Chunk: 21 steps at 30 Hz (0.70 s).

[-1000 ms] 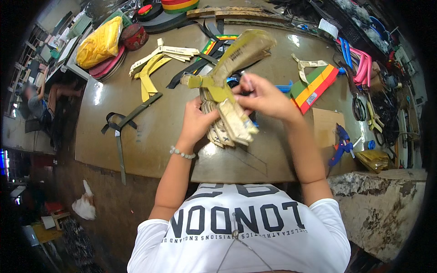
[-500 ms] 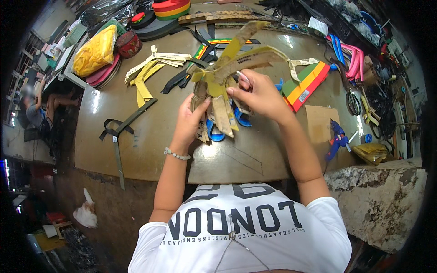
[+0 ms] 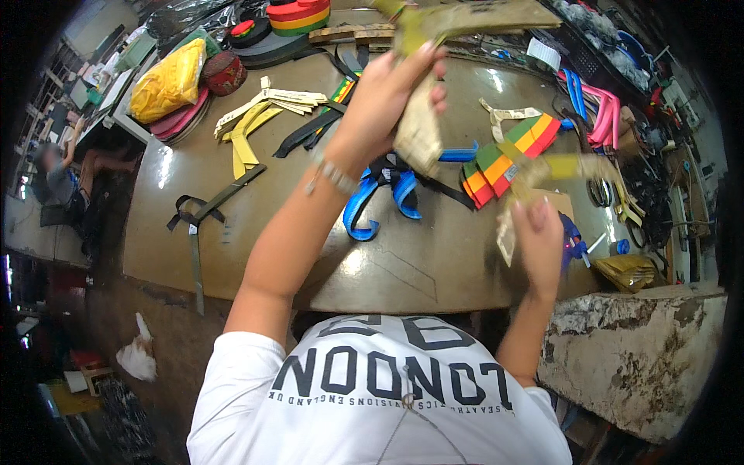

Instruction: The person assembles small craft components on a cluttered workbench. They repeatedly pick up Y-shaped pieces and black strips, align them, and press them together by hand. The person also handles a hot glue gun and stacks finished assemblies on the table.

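My left hand (image 3: 378, 105) is raised over the far middle of the table, its fingers wrapped round a stack of worn, yellowish Y-shaped templates (image 3: 420, 132). The top arms of that stack run out of view at the upper edge. Over the right side of the table, my right hand (image 3: 540, 244) grips a single similar Y-shaped template (image 3: 577, 166), slightly smeared by motion. Behind it lie green, yellow and red striped pieces (image 3: 531, 141). Blue and black curled straps (image 3: 358, 208) rest on the table between my forearms.
On the brown table (image 3: 310, 271), pale Y-shaped templates (image 3: 260, 116) and a dark olive Y-shaped strap (image 3: 198, 232) lie to the left. A blue glue gun (image 3: 572, 242) sits at the right, near a yellow packet (image 3: 626, 271). Webbing rolls (image 3: 298, 17) stand at the back.
My hands have moved apart. The left has risen away with the stack of templates; the right has come right and nearer with one template. The blue straps are now uncovered.
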Available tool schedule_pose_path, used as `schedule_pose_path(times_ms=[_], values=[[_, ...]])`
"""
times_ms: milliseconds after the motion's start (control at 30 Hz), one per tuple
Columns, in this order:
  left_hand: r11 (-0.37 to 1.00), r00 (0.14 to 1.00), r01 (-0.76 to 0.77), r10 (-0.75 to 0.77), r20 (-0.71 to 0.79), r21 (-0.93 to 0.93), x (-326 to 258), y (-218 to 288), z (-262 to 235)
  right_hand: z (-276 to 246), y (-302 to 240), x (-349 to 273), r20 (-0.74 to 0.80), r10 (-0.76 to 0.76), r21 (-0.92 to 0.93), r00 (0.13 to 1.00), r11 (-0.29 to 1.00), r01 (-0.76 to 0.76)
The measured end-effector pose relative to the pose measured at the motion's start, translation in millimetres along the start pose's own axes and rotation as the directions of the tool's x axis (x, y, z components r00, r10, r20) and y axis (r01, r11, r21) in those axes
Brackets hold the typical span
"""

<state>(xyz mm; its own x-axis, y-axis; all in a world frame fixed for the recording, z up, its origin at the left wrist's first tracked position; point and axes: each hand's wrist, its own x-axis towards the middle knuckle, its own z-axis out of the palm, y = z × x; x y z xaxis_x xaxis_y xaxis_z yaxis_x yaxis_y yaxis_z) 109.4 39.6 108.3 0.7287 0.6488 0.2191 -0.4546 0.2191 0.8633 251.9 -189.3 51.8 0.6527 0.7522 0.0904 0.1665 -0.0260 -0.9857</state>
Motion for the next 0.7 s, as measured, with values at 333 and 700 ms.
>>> schedule_pose_path(times_ms=[333,700], values=[[0.743,0.98,-0.135,0.196,-0.02,0.656,81,-60,8,-38,54,-39,0.007,-0.346,-0.766,0.938,0.601,0.227],[0.138,0.994,-0.058,0.098,0.045,0.989,-130,-65,-52,-23,41,-31,0.48,-0.062,-0.67,0.875,0.618,0.411]])
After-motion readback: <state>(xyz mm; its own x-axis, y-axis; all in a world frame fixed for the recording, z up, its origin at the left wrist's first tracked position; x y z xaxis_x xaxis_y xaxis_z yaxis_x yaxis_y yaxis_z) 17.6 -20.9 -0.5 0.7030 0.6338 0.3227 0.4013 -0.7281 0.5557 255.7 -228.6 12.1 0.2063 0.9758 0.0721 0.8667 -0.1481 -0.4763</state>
